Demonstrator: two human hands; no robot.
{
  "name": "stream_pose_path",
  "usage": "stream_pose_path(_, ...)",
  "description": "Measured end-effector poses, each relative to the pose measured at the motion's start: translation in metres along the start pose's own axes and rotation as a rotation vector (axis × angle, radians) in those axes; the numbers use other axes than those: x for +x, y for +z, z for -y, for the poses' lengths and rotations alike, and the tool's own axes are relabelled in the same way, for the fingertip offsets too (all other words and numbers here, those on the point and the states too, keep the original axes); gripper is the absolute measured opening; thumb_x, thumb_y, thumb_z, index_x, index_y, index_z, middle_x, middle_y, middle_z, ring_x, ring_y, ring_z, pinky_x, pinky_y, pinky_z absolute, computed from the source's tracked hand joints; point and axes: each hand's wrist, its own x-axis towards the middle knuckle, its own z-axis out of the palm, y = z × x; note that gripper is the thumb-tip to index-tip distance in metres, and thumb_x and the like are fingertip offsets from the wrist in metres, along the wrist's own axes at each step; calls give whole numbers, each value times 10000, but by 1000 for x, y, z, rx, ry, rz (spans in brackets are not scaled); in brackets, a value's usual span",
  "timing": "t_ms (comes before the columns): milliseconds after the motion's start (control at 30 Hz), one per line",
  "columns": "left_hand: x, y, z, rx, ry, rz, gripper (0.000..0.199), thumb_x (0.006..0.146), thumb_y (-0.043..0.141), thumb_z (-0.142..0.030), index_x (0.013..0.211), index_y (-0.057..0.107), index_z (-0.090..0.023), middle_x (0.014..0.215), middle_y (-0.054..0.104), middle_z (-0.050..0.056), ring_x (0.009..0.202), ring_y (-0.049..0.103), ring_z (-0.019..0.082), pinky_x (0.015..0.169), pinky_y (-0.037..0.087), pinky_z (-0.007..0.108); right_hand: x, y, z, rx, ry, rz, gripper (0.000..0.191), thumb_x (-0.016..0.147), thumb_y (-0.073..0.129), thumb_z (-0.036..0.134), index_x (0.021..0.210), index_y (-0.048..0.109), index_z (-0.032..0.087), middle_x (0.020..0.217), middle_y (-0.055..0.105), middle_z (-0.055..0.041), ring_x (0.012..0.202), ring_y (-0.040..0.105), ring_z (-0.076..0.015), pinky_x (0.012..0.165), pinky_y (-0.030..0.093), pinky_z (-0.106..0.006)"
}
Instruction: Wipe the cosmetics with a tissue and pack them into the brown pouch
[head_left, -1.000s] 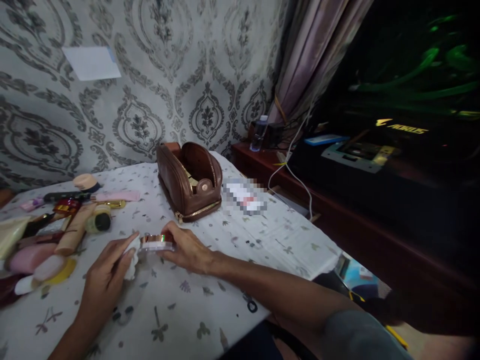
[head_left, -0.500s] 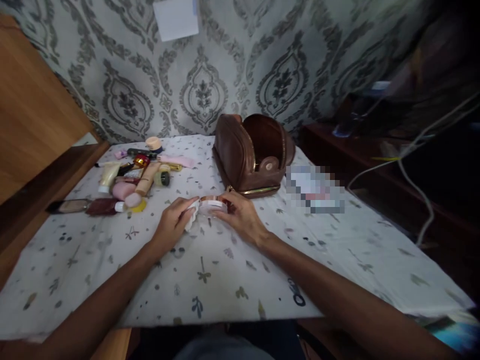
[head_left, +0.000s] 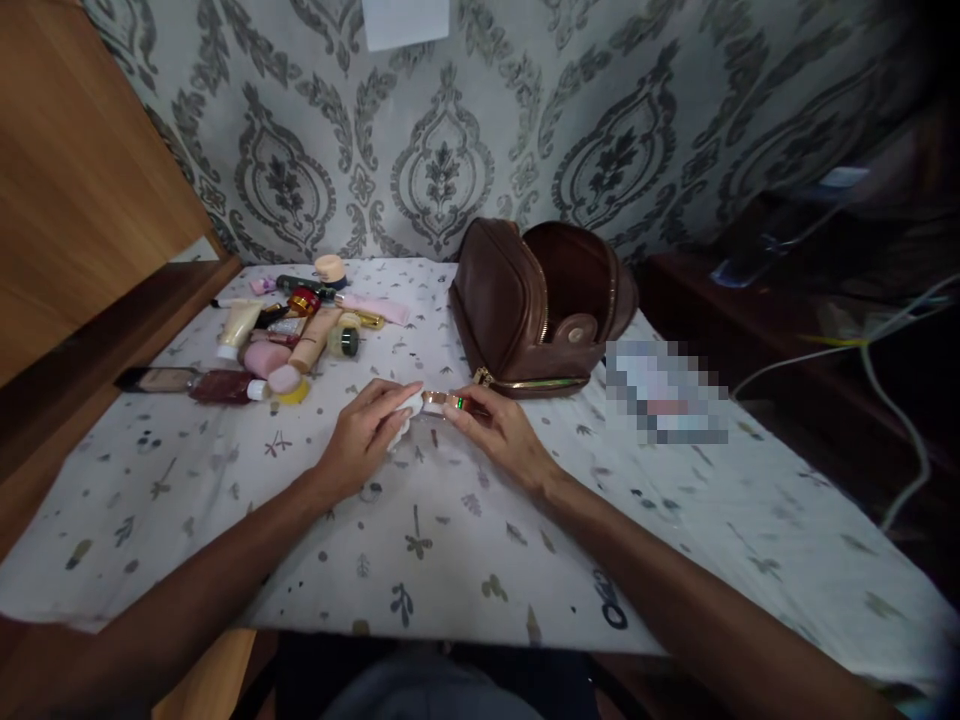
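My left hand [head_left: 369, 432] pinches a white scalloped pad or cloth [head_left: 405, 418] at the table's middle. Right beside it, my right hand [head_left: 499, 432] grips a small round container [head_left: 439, 402] with a shiny copper-coloured rim. The white item touches the container's left side. Behind my right hand stands a brown leather bag [head_left: 502, 300], its top unzipped and gaping. Its dark inside shows no contents clearly.
Cosmetics lie grouped at the back left: a dark red bottle [head_left: 223, 387], a cream tube [head_left: 240, 328], a pink tube [head_left: 375, 308] and several jars. Right of the bag is a blurred-out flat item [head_left: 664, 390]. A white cable [head_left: 904, 420] hangs at the right.
The view has shifted, so things on the table appear farther right. The container in my right hand has tilted, showing its shiny rim more and its clear face less.
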Motion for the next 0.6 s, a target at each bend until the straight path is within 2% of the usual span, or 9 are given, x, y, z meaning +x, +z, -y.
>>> stream_pose_path(67, 0, 0, 0, -18, 1, 8, 354, 995, 462, -247, 1309, 623, -207, 1070, 657, 78, 1005, 616, 174, 866, 484, 298, 1, -1, 0, 69, 36, 57, 374, 829, 645, 507, 969, 664, 160, 858, 648, -38, 801, 593, -178, 736, 479, -299)
stream_pose_path(133, 0, 0, 1, -43, -15, 27, 355, 996, 459, -248, 1305, 626, -199, 1060, 662, 79, 980, 620, 171, 853, 483, 294, 0, -2, 0, 105, 61, 120, 440, 753, 729, 470, 1065, 654, 170, 981, 677, -56, 897, 624, -202, 807, 498, -327)
stream_pose_path(233, 1, -1, 3, -81, -59, 68, 354, 997, 458, -271, 1295, 635, -197, 1046, 672, 78, 963, 624, 173, 850, 480, 296, -1, -2, -2, 73, 63, 172, 655, 657, 814, 427, 1228, 600, 188, 1175, 656, -85, 1072, 615, -254, 931, 487, -390)
stream_pose_path(367, 2, -1, 6, -131, -134, 98, 359, 993, 466, -322, 1269, 656, -192, 1047, 686, 77, 966, 631, 181, 864, 479, 296, -4, 1, -4, 14, -6, 192, 914, 597, 862, 356, 1404, 454, 223, 1208, 629, -78, 1102, 609, -262, 972, 475, -417)
stream_pose_path(500, 3, -2, 8, -184, -175, 92, 364, 982, 488, -356, 1244, 671, -183, 1124, 691, 88, 1028, 632, 195, 920, 469, 301, -6, 4, -3, 7, -123, 169, 927, 615, 832, 242, 1439, 408, 267, 1327, 564, -77, 1232, 551, -267, 1067, 418, -436)
stream_pose_path(600, 5, -4, 9, -219, -193, 80, 362, 975, 503, -362, 1239, 673, -181, 1157, 690, 89, 1057, 630, 199, 941, 466, 305, -8, 5, -1, 82, -144, 128, 925, 648, 809, 219, 1462, 373, 271, 1408, 501, -100, 1290, 510, -274, 1088, 411, -443)
